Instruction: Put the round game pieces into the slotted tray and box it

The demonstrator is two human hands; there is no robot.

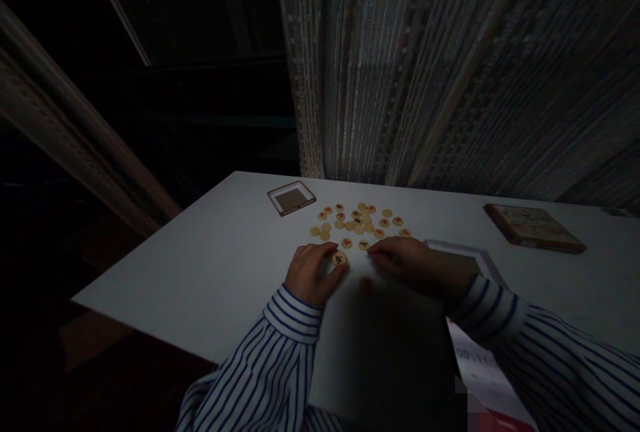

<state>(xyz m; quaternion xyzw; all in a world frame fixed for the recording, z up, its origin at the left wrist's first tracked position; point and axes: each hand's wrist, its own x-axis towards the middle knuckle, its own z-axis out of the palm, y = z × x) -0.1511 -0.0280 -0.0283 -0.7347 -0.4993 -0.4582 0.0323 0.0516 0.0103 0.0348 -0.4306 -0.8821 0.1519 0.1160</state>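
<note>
Between thumb and fingers of my left hand (pixel 314 273) is a round wooden xiangqi piece (pixel 339 259), its black character facing up. My right hand (pixel 407 262) has its fingers drawn together at the right edge of another black-marked xiangqi piece (pixel 364 245); whether it is lifted from the table I cannot tell. Just beyond, a red-marked piece (pixel 347 243) lies flat. Several more xiangqi pieces (pixel 367 220) are scattered and partly heaped behind my hands, some with red or black characters up, others showing plain faces.
The white table (pixel 210 259) carries a shallow open box (pixel 291 198) at the back left and a decorated flat box (pixel 534 227) at the right. A pale-rimmed tray (pixel 487 265) is partly hidden by my right arm. A lit screen (pixel 483 372) shows below it. Curtains (pixel 400 65) hang behind.
</note>
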